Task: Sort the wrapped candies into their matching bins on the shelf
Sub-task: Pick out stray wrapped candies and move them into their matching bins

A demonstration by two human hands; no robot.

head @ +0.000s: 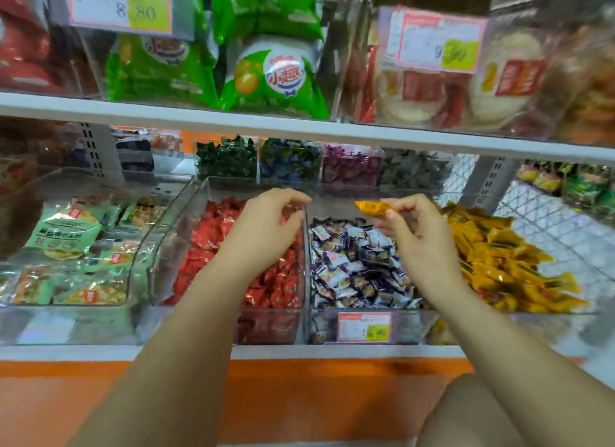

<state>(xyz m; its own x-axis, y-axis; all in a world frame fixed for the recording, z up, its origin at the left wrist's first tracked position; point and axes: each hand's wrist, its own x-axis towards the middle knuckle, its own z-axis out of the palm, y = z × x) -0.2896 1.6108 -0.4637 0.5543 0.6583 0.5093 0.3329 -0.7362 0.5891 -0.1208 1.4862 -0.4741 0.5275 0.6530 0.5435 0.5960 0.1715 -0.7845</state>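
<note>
Right hand (419, 233) pinches a yellow wrapped candy (371, 209) between thumb and fingers, raised over the purple-and-white candy bin (409, 323). The yellow candy bin (549, 323) adjoins on the right. Left hand (266, 223), fingers curled, hovers over the red candy bin (266, 326); whether it holds anything cannot be told.

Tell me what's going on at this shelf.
A person is sorting wrapped candies. The right hand pinches a yellow candy above the bin of purple-and-white candies, next to the heap of yellow candies where it seems to belong. The left hand hovers with curled fingers over the red candies; whether it holds one is unclear.
</note>
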